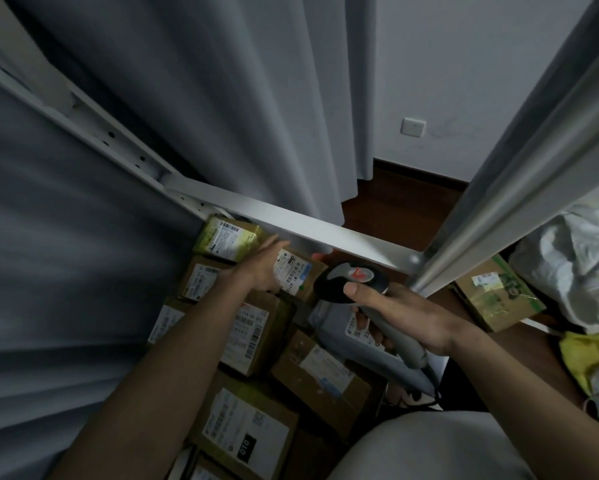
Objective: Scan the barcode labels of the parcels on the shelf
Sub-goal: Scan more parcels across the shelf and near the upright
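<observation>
Grey curtains hang behind a white metal shelf (325, 233). At centre frame, the right hand (412, 317) grips a grey-black handheld scanner (351, 280); the open left hand (266, 268) steadies a labelled brown cardboard parcel (296, 277) (mid-scan, apparently). Next: aim at its barcode.

Black tag (247, 449) on near box label (245, 434) reads "OTO". Label (290, 274) by left hand (266, 268) shows "A27" and "501", rest too blurred. Other labels: barcodes only, txt unreadable.
</observation>
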